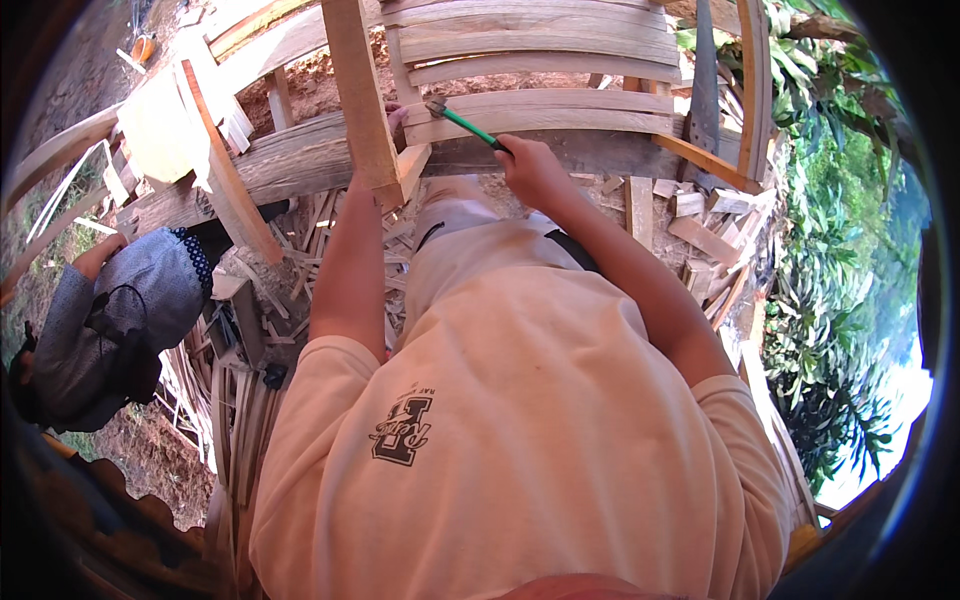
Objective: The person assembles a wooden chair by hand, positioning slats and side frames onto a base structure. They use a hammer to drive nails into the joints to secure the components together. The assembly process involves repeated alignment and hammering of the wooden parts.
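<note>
My right hand (pixel 532 172) is closed round the green handle of a hammer (pixel 468 127). The hammer's head is over the left end of a pale wooden slat (pixel 560 110), close to my left hand. Most of my left hand (pixel 396 116) is hidden behind an upright wooden post (pixel 362 100). Its visible fingertips are drawn together at the slat's end, and what they pinch is too small to make out. Further slats (pixel 540 40) run side by side beyond this one, forming part of a wooden frame.
A long dark tapered blade like a handsaw (pixel 705 90) stands at the frame's right. A weathered beam (pixel 590 152) crosses below the slats. Wood offcuts (pixel 710 240) litter the ground. Another person in a grey top (pixel 150 285) is at the left. Leafy plants (pixel 820 300) grow at the right.
</note>
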### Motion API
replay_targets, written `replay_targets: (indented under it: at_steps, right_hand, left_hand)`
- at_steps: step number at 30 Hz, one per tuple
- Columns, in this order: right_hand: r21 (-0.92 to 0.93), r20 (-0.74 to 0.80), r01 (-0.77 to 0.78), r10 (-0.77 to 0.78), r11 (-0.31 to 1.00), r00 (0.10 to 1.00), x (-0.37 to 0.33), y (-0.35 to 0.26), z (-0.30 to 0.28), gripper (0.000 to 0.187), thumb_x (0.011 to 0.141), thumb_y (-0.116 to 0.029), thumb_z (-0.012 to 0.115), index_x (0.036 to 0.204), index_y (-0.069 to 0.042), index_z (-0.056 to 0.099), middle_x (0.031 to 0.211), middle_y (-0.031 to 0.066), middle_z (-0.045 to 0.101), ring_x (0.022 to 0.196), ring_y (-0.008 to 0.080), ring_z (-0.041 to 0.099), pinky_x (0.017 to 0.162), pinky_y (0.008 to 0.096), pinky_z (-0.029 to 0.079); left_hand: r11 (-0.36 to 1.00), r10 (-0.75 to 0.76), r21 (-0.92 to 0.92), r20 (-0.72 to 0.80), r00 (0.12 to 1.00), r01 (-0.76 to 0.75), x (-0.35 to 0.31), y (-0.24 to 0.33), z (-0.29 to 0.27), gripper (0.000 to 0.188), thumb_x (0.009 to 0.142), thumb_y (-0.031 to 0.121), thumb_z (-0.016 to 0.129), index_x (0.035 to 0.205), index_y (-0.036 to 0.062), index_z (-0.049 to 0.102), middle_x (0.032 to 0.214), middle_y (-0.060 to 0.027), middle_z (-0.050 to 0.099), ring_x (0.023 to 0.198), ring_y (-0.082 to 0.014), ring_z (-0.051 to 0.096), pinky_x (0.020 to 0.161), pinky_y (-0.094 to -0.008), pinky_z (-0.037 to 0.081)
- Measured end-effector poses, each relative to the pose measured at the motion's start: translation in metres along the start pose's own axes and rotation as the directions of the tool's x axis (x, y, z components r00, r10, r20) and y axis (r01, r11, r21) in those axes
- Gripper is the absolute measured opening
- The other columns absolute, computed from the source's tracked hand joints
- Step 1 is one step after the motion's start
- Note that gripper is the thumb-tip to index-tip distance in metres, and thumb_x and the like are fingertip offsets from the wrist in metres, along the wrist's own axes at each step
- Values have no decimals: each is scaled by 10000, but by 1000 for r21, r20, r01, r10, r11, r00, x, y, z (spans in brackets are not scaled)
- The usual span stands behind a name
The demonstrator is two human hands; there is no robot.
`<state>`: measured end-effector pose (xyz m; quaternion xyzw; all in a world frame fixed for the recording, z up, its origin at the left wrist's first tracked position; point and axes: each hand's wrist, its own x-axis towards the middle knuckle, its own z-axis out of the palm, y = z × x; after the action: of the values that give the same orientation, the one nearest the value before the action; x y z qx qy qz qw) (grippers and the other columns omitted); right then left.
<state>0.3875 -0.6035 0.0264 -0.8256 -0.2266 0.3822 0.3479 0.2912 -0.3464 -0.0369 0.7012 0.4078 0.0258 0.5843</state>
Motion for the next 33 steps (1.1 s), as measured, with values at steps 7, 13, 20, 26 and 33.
replay_targets:
  at_steps: [7,13,20,26,33]
  right_hand:
    - [-35,-5,8,-8,999,1000,2,3,1,211,966,-162,574,1056,9,658,933,271,676,923,473,636,809,560,483]
    - [-40,-16,15,-16,999,1000,2,4,1,205,961,-163,579,1036,9,662,914,268,677,907,473,637,801,557,483]
    - [-35,-22,23,-24,999,999,2,4,3,195,952,-149,590,1047,6,660,912,268,676,913,474,637,800,558,485]
    - [-38,-49,24,-26,999,998,0,6,6,194,952,-152,592,1045,5,659,924,269,675,928,473,635,812,558,485]
    - [-64,-20,24,-25,998,999,1,6,4,207,960,-172,594,1071,-7,652,918,264,678,927,468,641,806,561,492]
  left_hand:
    - [997,-48,54,-39,998,50,0,6,2,261,917,243,761,1049,19,732,938,-68,726,889,-137,648,827,-297,506]
    - [989,63,140,-60,996,-54,20,-36,2,241,922,249,759,998,24,720,890,-35,698,842,-117,607,791,-287,483]
    - [993,67,102,-77,995,-59,26,-50,0,250,919,255,764,991,19,721,891,-37,695,861,-128,610,819,-296,485]
    - [998,34,64,-62,997,-30,21,-38,4,227,915,239,769,982,26,730,877,-19,686,835,-111,586,783,-290,470]
    - [990,105,97,-38,994,-101,26,-41,3,182,924,201,758,982,31,734,858,-3,680,776,-88,553,717,-270,452]
